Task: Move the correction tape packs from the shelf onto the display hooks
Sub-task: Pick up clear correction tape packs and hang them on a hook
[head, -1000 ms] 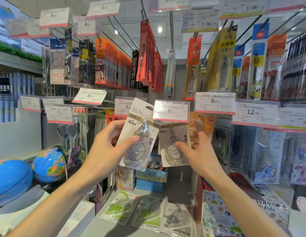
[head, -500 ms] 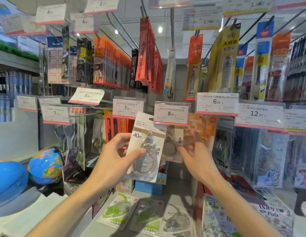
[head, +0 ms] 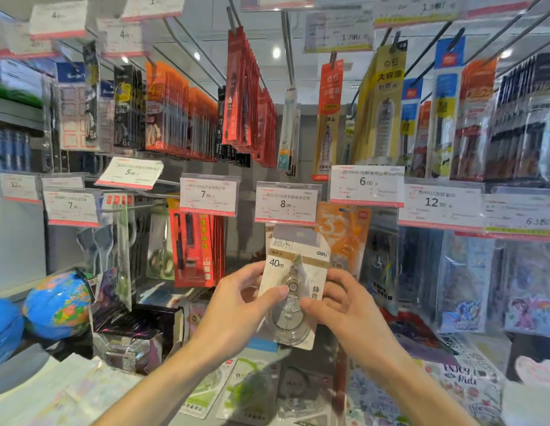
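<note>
- Left hand [head: 237, 305] and right hand [head: 341, 305] both pinch one pack [head: 293, 290] just under the 8.00 tag [head: 286, 204]; likely aligning its hole with the hook
- More packs [head: 252, 392] wait on the shelf [head: 37, 395] below the tag

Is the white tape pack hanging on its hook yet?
Cannot tell. Both the left hand and right hand hold the correction tape pack upright; its top is hidden behind the 8.00 price tag.
</note>
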{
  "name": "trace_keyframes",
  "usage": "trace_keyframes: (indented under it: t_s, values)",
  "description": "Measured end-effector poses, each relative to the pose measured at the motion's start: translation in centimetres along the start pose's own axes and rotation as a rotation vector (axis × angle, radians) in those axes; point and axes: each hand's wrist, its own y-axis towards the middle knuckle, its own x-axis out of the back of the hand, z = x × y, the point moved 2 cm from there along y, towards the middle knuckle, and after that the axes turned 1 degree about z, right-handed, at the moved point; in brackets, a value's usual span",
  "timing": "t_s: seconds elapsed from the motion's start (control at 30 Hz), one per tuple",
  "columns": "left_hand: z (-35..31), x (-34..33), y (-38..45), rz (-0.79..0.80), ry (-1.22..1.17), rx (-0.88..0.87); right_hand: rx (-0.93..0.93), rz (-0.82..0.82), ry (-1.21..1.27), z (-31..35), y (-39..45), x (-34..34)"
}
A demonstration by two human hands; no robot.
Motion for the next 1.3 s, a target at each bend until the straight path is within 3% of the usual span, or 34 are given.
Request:
trace_keyframes:
  t_s: [0.17, 0.33, 0.43, 0.6, 0.87, 1.3]
  values:
    - [-1.1, 1.5, 1.1, -0.123, 0.229, -0.148, 0.043, -0.060, -0.066, 0.5, 0.0, 2.3]
    - [-4.7, 3.8, 3.7, -0.286, 0.576, -0.518, 0.076, -0.117, -0.138, 1.1, 0.1, 3.8]
    - [-6.3, 4.3, 4.9, -0.280, 0.735, -0.666, 0.076, -0.127, -0.159, 1.3, 0.0, 4.0]
    - [-7.1, 4.4, 5.6, -0.200, 0.947, -0.765, 0.076, -0.131, -0.187, 1.5, -0.1, 3.8]
    - [-7.0, 5.7, 5.7, -0.237, 0.887, -0.860, 0.077, -0.099, -0.226, 2.0, 1.0, 2.4]
    - [-7.7, 5.7, 5.3, -0.251, 0.740, -0.747, 0.050, -0.121, -0.256, 2.9, 4.2, -0.2]
